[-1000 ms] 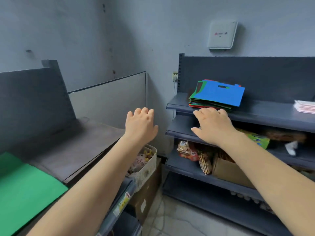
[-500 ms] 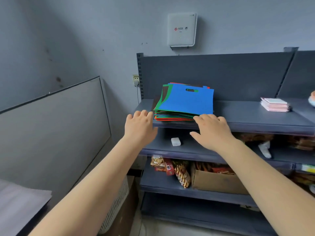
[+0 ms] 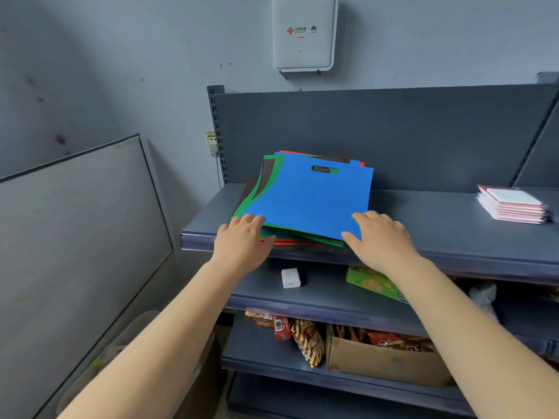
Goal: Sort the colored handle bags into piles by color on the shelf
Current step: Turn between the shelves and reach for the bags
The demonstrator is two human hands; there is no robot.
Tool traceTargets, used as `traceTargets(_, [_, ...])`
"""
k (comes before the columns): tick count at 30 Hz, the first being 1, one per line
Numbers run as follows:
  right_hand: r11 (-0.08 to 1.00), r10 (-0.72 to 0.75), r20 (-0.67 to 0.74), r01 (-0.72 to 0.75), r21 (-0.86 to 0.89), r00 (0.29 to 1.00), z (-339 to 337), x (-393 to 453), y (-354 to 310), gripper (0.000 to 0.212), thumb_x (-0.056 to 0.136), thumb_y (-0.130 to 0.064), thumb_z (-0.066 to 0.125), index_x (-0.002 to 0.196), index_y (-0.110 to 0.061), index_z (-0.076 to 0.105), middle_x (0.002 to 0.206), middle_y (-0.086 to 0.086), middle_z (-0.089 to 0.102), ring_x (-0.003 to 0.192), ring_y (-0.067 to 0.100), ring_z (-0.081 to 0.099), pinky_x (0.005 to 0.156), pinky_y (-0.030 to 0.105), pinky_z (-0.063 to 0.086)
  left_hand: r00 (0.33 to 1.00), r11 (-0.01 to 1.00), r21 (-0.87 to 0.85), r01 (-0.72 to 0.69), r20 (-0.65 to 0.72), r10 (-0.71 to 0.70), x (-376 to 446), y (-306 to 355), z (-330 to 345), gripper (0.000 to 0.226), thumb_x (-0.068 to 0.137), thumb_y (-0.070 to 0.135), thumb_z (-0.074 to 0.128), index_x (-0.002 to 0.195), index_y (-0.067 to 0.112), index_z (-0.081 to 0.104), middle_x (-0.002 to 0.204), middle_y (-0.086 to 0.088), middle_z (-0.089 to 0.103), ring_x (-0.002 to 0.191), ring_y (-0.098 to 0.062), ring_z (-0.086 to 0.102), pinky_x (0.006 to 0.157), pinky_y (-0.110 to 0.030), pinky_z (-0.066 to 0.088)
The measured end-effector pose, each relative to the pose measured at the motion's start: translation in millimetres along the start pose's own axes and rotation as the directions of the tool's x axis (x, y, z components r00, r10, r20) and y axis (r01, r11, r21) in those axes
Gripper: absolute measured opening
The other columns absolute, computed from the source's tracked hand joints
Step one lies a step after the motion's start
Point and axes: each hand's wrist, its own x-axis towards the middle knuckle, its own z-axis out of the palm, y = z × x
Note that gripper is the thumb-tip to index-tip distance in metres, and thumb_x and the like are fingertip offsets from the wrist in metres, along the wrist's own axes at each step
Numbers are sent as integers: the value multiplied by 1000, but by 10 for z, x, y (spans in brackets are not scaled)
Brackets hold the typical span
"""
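Blue bag (image 3: pixel 311 204): lies flat on top of the stack, its cut-out handle toward the back panel.
Stack of bags (image 3: pixel 298 237): sits at the left part of the top shelf (image 3: pixel 447 234); green, red and dark brown edges show beneath the blue one, fanned out at the left and front.
Left hand (image 3: pixel 242 243): fingers loosely extended, tips touching the front-left corner of the stack, thumb against the edges of the lower bags; it grips nothing that I can see.
Right hand (image 3: pixel 381 237): fingers spread and relaxed, resting on the front-right corner of the blue bag, thumb at the stack's front edge; no pinch is visible.
Pink pile (image 3: pixel 514 207): flat pink items stacked at the right of the same shelf, well apart from the bags.
Shelf below: a small white adapter (image 3: pixel 291 278) and a green box (image 3: pixel 375 285), partly hidden by the right forearm.
Lower shelf: snack packets (image 3: pixel 307 340) beside a cardboard box (image 3: pixel 384 362).
Wall: a white router box (image 3: pixel 304 31) is mounted above the shelving.
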Motion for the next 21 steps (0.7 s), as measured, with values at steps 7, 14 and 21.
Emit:
traceTargets(7, [952, 252, 78, -261, 158, 965, 234, 455, 181, 47, 98, -51, 31, 108, -10, 51, 111, 7, 55, 98, 25, 53, 82, 37, 40, 996, 994, -57, 88, 4, -88, 513, -100, 308, 50, 96, 52, 34, 129, 17, 48, 133, 0, 52, 124, -23, 43, 98, -35, 30])
traceTargets(14, [812, 396, 28, -364, 456, 918, 334, 732, 297, 34, 91, -40, 58, 82, -10, 47, 77, 3, 50, 70, 23, 50, 55, 32, 34, 999, 987, -157, -32, -38, 27, 801, -154, 479, 51, 96, 52, 34, 134, 23, 48, 140, 6, 48, 132, -17, 37, 104, -33, 24])
traceTargets(21, [598, 547, 3, -393, 699, 837, 401, 889, 533, 28, 84, -8, 62, 76, 17, 52, 65, 18, 41, 65, 22, 38, 62, 33, 34, 999, 968, -252, -11, -43, 1, 1062, -333, 548, 44, 95, 49, 43, 130, 24, 54, 134, 8, 54, 128, -18, 40, 99, -34, 29])
